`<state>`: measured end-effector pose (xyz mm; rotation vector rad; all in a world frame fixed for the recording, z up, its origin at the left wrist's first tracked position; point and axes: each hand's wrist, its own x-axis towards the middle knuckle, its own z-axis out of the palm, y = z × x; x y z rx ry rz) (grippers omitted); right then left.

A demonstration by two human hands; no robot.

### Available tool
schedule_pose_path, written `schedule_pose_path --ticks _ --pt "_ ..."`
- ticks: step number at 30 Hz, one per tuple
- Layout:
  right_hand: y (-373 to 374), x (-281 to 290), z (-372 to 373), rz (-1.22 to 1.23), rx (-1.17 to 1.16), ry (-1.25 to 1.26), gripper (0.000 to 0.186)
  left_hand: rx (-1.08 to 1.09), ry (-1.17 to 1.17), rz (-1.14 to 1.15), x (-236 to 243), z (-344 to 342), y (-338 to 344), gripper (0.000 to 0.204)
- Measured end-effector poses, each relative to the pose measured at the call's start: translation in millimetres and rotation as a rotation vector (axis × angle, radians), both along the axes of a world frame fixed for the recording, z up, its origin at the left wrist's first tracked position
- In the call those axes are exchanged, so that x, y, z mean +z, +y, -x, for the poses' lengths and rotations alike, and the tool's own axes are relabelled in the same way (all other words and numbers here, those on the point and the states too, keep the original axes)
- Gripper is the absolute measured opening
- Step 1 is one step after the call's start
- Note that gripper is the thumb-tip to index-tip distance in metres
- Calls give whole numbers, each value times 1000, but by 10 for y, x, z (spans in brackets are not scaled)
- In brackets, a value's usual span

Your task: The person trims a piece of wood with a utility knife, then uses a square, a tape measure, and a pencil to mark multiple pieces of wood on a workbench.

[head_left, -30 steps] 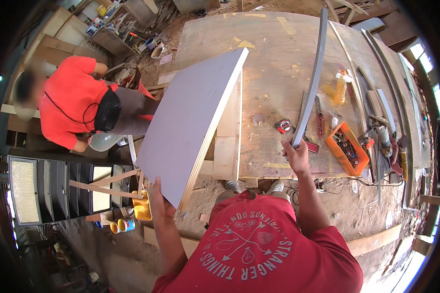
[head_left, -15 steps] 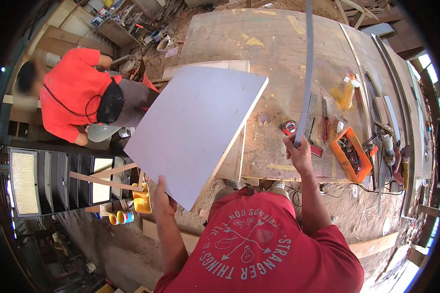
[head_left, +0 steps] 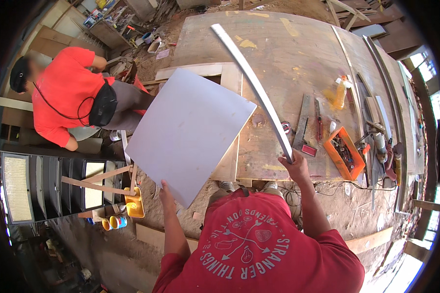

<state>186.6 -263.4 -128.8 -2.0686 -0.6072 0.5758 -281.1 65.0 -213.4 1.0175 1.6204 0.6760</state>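
My left hand (head_left: 166,195) grips the near-left edge of a square, pale lavender-white panel (head_left: 188,134), thumb on top, with the other fingers hidden underneath. The panel lies over a light wooden frame (head_left: 232,80) at the left end of the work table. In my right hand (head_left: 297,168) is the lower end of a long, narrow grey metal strip (head_left: 252,78). It slants up to the left, its far part above the table and just past the panel's right corner. Near my right hand are a red-and-black tape measure (head_left: 285,127) and a try square (head_left: 303,119).
The large stained plywood table (head_left: 288,63) carries an orange tray of small hardware (head_left: 344,154), a bottle of yellowish liquid (head_left: 341,93) and several hand tools. A co-worker in a red shirt (head_left: 68,93) bends at the left. Yellow containers (head_left: 134,202) stand on the dirt floor.
The metal strip has swung from nearly upright to a leftward slant toward the panel. My left hand still holds the panel, which has turned slightly and lies flatter.
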Motion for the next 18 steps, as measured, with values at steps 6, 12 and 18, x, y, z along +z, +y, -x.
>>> schedule_pose_path --ticks 6,12,18 --pt "-166 214 -3 104 57 -331 24 -340 840 -112 324 -71 145 86" --pt "-212 497 -42 -55 264 -613 20 -246 -595 -385 1489 -1041 171 67" --pt "-170 958 -61 -34 409 -597 30 -137 -1167 -394 1877 -948 395 54"
